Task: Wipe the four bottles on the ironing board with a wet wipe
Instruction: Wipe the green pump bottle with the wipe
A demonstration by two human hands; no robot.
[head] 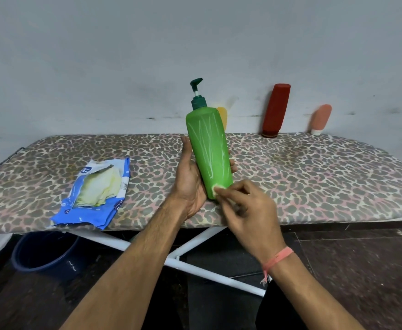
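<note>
Wiping the green pump bottle [209, 148], gripped in our left hand [190, 179], our right hand [245, 206] pinches what looks like the wet wipe [216, 187]; three bottles at the ironing board's [314, 175] far edge seemingly remain.

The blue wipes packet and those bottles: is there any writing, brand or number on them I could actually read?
wipes packet: white letters "ee" over "ee" on a blue patch, partly hidden; a barcode, digits too small; lower print creased, unreadable.
green pump bottle: only pale leaf lines, no words.
red bottle, peach bottle, yellow bottle: no text showing.
</note>
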